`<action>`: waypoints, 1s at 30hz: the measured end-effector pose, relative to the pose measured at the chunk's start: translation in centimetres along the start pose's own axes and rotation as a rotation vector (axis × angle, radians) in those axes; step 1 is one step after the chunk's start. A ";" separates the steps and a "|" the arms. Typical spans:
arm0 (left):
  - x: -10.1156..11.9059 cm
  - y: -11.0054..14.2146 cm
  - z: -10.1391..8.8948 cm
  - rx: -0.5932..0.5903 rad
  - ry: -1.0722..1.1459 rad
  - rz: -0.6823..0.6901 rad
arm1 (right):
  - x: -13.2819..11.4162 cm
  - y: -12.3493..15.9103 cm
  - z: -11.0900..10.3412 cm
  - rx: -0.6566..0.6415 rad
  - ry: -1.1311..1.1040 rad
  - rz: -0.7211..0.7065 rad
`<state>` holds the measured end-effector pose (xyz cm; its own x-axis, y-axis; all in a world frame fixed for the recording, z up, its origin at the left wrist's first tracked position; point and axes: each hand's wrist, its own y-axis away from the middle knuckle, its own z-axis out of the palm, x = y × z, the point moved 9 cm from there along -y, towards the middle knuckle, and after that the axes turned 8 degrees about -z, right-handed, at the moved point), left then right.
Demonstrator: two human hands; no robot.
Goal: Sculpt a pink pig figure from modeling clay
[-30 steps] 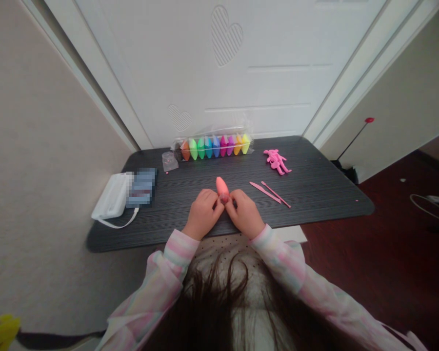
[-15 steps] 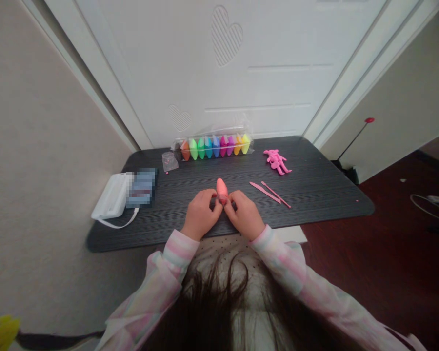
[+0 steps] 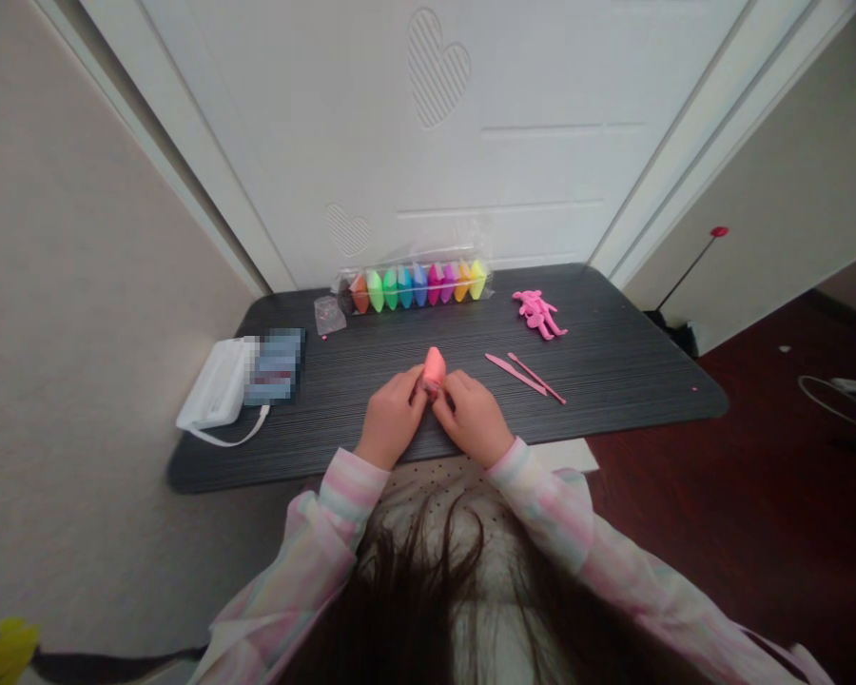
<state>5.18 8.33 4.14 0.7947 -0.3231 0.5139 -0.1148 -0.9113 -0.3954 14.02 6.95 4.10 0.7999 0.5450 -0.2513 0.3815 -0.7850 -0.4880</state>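
A coral-pink packet of modelling clay (image 3: pixel 434 367) is pinched between both hands above the dark tabletop. My left hand (image 3: pixel 392 415) grips its left side, the fingers closed. My right hand (image 3: pixel 475 417) has its fingers closed at the lower right of the packet. The packet's near end lies partly behind the fingertips. To the right of the hands lie two pink modelling tools, a flat knife (image 3: pixel 515 373) and a thin stick (image 3: pixel 537 379). Behind these rests a pink figure (image 3: pixel 539 314) with limbs.
A clear tray (image 3: pixel 415 287) of several coloured clay packets stands at the back edge, against the white door (image 3: pixel 300 114). Beside it lies a crumpled clear wrapper (image 3: pixel 329 315). On the left are a white device (image 3: pixel 218 382) with a cable and a blurred blue item (image 3: pixel 277 366).
The clay packet has turned in my fingers, so its top now looks broader and blunter. My hands have shifted slightly around it, staying in nearly the same place.
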 end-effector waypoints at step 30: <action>-2.2 0.2 1.9 -0.371 0.633 -0.384 | 0.5 0.3 1.2 -0.170 -0.234 -0.073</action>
<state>4.51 9.36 1.53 0.3456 0.0464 0.9372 -0.1808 -0.9768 0.1150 14.04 7.34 2.81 0.6465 0.6393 -0.4163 0.5217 -0.7686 -0.3702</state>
